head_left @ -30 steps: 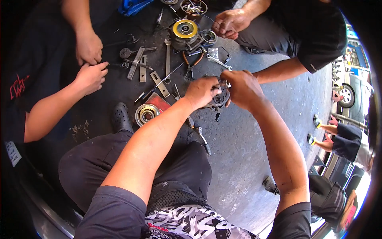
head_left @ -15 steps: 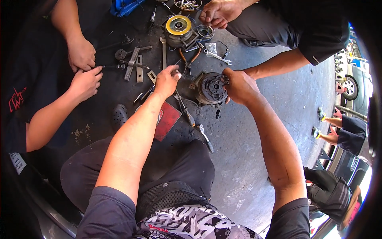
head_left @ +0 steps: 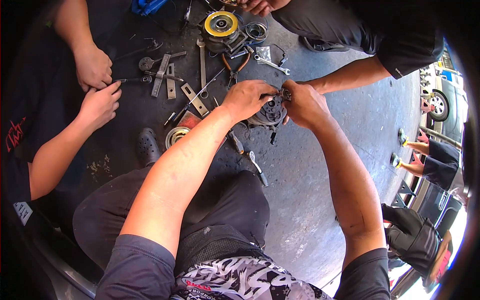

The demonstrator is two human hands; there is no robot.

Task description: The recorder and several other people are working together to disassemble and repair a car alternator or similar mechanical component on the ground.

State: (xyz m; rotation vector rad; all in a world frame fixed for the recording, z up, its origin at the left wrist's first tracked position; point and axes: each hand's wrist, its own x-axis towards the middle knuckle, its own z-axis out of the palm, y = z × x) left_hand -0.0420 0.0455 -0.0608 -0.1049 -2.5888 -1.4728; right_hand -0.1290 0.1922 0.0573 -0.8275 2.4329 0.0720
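Observation:
A dark round compressor-like part with a holed disc-shaped hub (head_left: 270, 114) stands on the floor in front of me. My left hand (head_left: 245, 100) reaches over its far left edge, fingers bent together at the hub; what they pinch is hidden. My right hand (head_left: 306, 106) is at the right side of the part, closed around a small round metal piece (head_left: 286, 94), perhaps a socket. From the upper right a co-worker's forearm (head_left: 345, 75) stretches to the same spot, its hand hidden behind mine.
Pliers (head_left: 234, 70), a combination wrench (head_left: 272, 64), a ratchet (head_left: 257, 169) and slotted metal bars (head_left: 195, 99) lie around. Beyond is a similar unit with a yellow-ringed pulley (head_left: 221, 24). Another person's hands (head_left: 100, 102) hold a tool at left. A metal ring (head_left: 176, 136) sits beside my left forearm.
My left hand has moved right, from above the tools to the hub. The right hand stays at the part. The co-worker's other hand at the top has drawn farther away.

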